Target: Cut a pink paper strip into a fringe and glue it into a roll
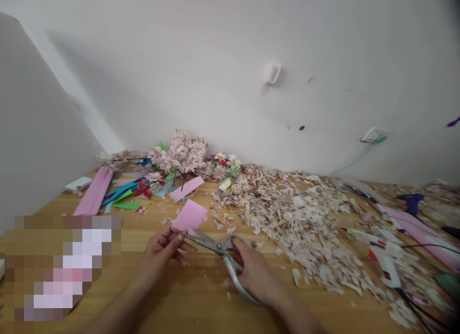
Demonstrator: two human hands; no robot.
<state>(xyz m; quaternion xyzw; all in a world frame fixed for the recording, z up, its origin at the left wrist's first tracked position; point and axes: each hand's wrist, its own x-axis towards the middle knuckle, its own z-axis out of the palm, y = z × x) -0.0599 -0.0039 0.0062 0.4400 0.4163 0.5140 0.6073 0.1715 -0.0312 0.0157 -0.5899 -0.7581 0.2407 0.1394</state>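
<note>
Pinched in my left hand (pixel 167 247) is a piece of pink crepe paper (pixel 189 216), its right edge cut into a fringe. My right hand (pixel 253 271) grips a pair of silver scissors (pixel 220 247) by the handles. The blades are slightly parted and reach the lower edge of the pink paper, close to my left fingertips. Just behind it, a pink paper strip (pixel 187 188) lies on the wooden table (pixel 187 300).
Dried pale petals or husks (pixel 305 224) are heaped across the middle and right. Handmade flowers (pixel 183 154) stand by the wall. Coloured paper strips (pixel 124 192) lie left. On the right are a white glue gun (pixel 384 262) with its cord and a blue glue gun (pixel 412 202).
</note>
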